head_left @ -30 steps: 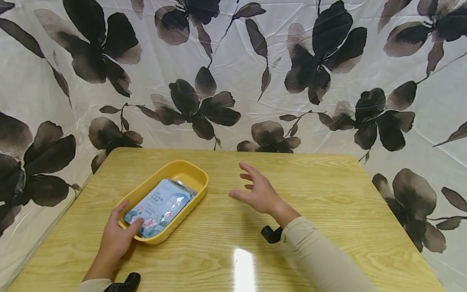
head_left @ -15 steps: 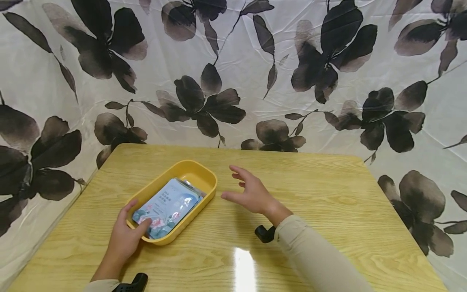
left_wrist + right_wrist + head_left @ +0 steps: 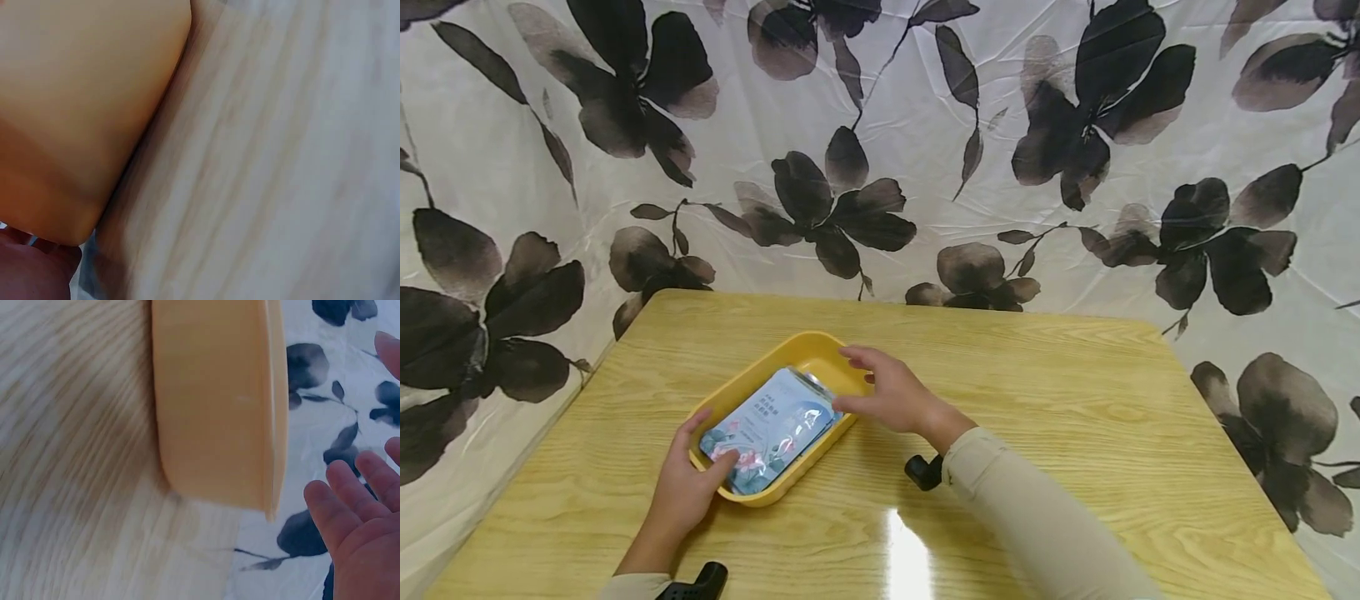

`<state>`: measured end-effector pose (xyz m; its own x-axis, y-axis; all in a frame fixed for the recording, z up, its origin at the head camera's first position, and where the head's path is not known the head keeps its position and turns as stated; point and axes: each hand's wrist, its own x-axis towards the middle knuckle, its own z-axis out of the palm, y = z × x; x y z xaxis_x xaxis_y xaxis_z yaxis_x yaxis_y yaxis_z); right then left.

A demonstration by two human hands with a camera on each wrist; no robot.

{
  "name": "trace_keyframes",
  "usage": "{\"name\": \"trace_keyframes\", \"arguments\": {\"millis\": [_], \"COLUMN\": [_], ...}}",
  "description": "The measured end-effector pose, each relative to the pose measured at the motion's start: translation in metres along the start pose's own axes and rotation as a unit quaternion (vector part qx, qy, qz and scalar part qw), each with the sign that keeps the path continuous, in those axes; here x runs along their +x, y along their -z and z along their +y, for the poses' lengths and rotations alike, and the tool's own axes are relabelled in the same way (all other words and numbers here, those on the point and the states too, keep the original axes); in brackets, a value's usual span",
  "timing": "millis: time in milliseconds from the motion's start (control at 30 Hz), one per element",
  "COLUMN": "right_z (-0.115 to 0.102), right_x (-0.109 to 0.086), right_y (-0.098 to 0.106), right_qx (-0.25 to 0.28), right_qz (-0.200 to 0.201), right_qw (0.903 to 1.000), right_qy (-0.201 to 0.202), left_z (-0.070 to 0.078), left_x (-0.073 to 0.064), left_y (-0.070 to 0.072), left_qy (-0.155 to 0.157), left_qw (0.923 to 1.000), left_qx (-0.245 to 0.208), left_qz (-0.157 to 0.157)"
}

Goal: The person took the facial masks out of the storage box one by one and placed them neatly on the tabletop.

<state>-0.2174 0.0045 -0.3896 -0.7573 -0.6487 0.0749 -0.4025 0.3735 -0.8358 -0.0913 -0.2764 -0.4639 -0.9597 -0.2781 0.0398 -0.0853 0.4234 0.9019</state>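
A yellow plastic basket [image 3: 741, 493] stands at a slant on the table, left of the middle in the head view. Inside lie light blue flat sachets [image 3: 775, 421] printed with pink flowers and small text, the top one covering most of the others. My left hand [image 3: 683, 487] grips the basket's near left end, its thumb over the rim. At the far right end is my right hand [image 3: 891, 392], fingers spread and extended over the rim. In the right wrist view its fingers [image 3: 340, 506] show apart, beside the basket's wall [image 3: 212, 406].
The wood-grain table [image 3: 1037, 392] extends to the right of the basket, with a bright reflection near its front. Behind and at the sides hangs a white cloth [image 3: 955, 200] with dark flowers. Black wrist devices [image 3: 700, 581] sit by the beige sleeves [image 3: 1037, 508].
The basket has slid a little to the right with my left hand. My right hand has moved left, from apart from the basket to its far right end. The head view has shifted slightly left.
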Motion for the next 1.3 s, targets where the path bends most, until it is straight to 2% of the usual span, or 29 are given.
{"name": "trace_keyframes", "arguments": {"millis": [333, 600, 800, 1033, 1167, 1300], "right_z": [-0.003, -0.003, -0.003, -0.002, -0.003, -0.004], "right_x": [0.018, 0.029, 0.036, 0.04, 0.043, 0.046], "right_y": [-0.016, -0.022, -0.029, -0.035, -0.036, -0.04], "right_qx": [-0.011, -0.048, -0.063, -0.059, -0.075, -0.115], "right_qz": [-0.053, -0.078, -0.086, -0.099, -0.105, -0.113], "right_qw": [0.9984, 0.9955, 0.994, 0.992, 0.9897, 0.9844], "right_qy": [-0.017, -0.026, -0.026, -0.052, -0.062, -0.07], "left_z": [0.002, 0.002, 0.002, 0.0, -0.001, -0.002], "left_x": [-0.003, -0.003, -0.005, -0.002, -0.002, -0.002], "left_y": [-0.004, -0.005, -0.004, -0.004, -0.005, -0.006], "left_qy": [0.003, 0.002, -0.001, 0.001, 0.001, -0.001], "left_qw": [0.9999, 0.9999, 0.9998, 0.9998, 0.9998, 0.9997], "left_qx": [-0.006, -0.01, -0.017, -0.018, -0.019, -0.023], "left_qz": [-0.009, -0.01, -0.008, -0.006, -0.007, -0.008]}}
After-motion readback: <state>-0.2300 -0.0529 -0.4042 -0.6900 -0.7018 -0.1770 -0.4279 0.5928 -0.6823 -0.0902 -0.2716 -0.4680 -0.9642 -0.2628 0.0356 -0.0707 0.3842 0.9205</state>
